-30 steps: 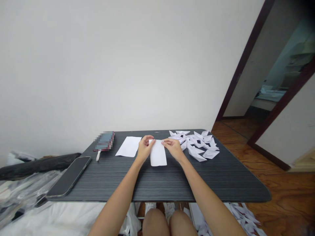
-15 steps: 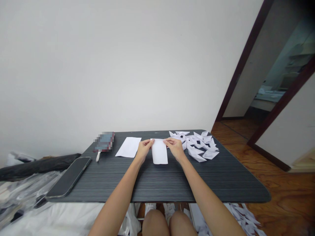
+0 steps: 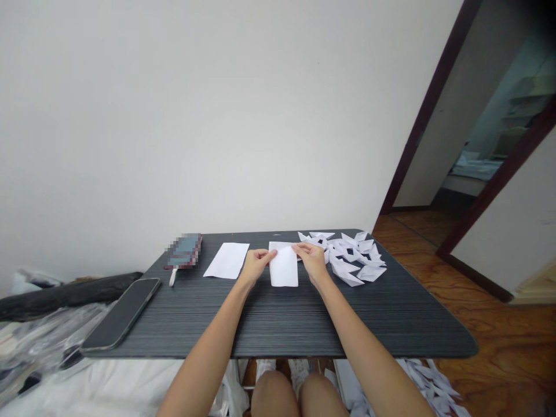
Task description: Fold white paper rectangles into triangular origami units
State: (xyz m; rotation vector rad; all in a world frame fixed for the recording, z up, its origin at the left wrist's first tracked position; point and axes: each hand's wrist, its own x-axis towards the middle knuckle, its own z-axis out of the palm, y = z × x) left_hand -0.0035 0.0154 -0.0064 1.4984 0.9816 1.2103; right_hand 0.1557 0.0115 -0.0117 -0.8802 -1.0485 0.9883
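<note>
A small white sheet of paper [image 3: 284,271] is held up over the middle of the dark table, its long side running toward me. My left hand [image 3: 257,263] pinches its left edge between thumb and fingers, a little below the far corner. At the far right corner, my right hand [image 3: 311,258] grips the same sheet with thumb and forefinger. To the left of my left hand lies a flat stack or sheet of white paper [image 3: 226,260]. Beyond my right hand sit several folded white paper pieces [image 3: 358,258] in a loose pile.
The dark table [image 3: 191,324] stands against a white wall. A phone [image 3: 123,313] lies at its left edge, near a blurred-out object [image 3: 185,251] with a white handle. More folded paper [image 3: 428,382] is below the table at right. A doorway opens at far right.
The held paper has shifted slightly to the right and away from me. My left thumb now sits lower on its left edge, and more paper shows above my fingers.
</note>
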